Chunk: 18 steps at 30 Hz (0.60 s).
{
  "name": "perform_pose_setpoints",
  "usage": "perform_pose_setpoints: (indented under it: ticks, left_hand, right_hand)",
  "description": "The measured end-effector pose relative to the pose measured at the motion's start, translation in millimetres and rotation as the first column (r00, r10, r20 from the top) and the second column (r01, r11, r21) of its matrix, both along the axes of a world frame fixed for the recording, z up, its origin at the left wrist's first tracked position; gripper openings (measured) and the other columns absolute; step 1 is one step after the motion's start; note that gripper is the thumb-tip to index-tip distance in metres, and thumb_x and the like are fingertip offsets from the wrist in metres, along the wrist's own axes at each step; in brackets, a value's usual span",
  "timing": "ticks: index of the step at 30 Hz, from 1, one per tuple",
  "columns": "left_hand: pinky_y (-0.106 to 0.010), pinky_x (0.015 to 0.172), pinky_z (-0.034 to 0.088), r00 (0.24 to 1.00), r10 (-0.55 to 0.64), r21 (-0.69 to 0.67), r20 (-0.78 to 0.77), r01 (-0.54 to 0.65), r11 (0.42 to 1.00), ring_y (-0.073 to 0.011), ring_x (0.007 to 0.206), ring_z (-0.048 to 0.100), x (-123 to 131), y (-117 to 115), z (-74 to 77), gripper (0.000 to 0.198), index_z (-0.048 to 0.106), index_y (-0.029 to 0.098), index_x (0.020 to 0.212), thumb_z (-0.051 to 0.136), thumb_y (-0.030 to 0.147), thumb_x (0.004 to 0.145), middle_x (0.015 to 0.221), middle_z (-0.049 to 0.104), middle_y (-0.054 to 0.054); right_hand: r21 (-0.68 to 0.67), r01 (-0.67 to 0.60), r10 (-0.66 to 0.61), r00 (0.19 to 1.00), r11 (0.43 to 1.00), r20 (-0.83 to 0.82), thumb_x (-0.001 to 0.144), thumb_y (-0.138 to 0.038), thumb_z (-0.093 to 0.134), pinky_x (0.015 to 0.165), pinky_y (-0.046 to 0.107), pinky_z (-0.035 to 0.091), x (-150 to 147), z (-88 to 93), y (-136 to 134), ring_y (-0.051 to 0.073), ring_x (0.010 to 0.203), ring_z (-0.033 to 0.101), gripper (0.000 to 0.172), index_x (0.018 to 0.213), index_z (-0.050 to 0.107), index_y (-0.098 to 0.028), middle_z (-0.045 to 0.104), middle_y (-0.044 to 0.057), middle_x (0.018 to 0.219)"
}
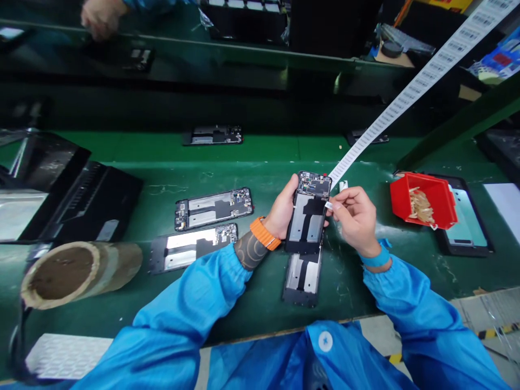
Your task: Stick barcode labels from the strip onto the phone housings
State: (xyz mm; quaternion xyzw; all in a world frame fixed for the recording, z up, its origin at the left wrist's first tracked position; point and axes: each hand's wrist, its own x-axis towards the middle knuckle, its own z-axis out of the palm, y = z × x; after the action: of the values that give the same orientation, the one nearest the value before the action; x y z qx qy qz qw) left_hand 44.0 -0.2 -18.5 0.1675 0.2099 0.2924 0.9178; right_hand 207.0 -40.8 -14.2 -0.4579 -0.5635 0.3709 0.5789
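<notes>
My left hand (280,212) is closed around an opened phone frame (309,211), its circuit board at the top end. Below it, partly covered, lies another phone frame (303,276) on the green bench. Between the thumb and finger of my right hand (356,219) is a small white label (329,205), close against the right edge of the held frame. A long strip of barcode labels (406,103) slants from behind the held frame to the upper right. To the left, two more phone frames (215,207) lie side by side.
A red bin (441,206) with small tan pieces stands on the right, over a flat phone panel (467,216). At left are a cardboard tube (89,271) and black trays (109,200). Another frame (215,135) lies on the far green strip. Across the bench, another person's hand (103,16) shows.
</notes>
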Motion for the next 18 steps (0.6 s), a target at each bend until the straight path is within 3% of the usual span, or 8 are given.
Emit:
perform_pose_setpoints:
  ticks: [6, 11, 18]
  left_hand:
    - [-0.038, 0.066, 0.059, 0.964, 0.265, -0.039, 0.018, -0.265, 0.964, -0.0281, 0.074, 0.074, 0.1, 1.5, 6.3, 0.090, 0.074, 0.008, 0.111, 0.014, 0.074, 0.097, 0.088, 0.077, -0.017]
    - [-0.035, 0.063, 0.060, 0.956, 0.292, -0.055, 0.020, -0.290, 0.955, -0.0274, 0.075, 0.075, -3.6, 4.5, 3.4, 0.090, 0.075, 0.010, 0.108, 0.017, 0.078, 0.094, 0.087, 0.077, -0.015]
    - [-0.032, 0.063, 0.060, 0.924, 0.379, -0.057, -0.055, -0.382, 0.922, -0.0245, 0.075, 0.075, 1.4, 3.1, 8.6, 0.079, 0.074, 0.011, 0.110, 0.022, 0.070, 0.099, 0.090, 0.077, -0.015]
  right_hand:
    - [-0.011, -0.117, 0.118, 0.987, 0.993, 0.110, 0.089, -0.025, 0.065, 0.050, 0.024, 0.045, -2.0, 3.5, -5.5, 0.010, 0.055, 0.054, 0.011, 0.087, 0.055, -0.023, 0.060, -0.004, 0.070]
    - [-0.092, -0.324, 0.337, 0.904, 0.941, 0.264, 0.091, -0.021, 0.061, 0.053, 0.024, 0.043, -2.7, 3.5, -13.0, 0.011, 0.060, 0.055, 0.007, 0.091, 0.055, -0.023, 0.061, -0.003, 0.074]
    - [-0.130, -0.350, 0.374, 0.866, 0.927, 0.333, 0.092, -0.020, 0.060, 0.052, 0.024, 0.043, -1.3, 3.1, -12.7, 0.011, 0.060, 0.054, 0.005, 0.092, 0.056, -0.023, 0.062, -0.002, 0.075]
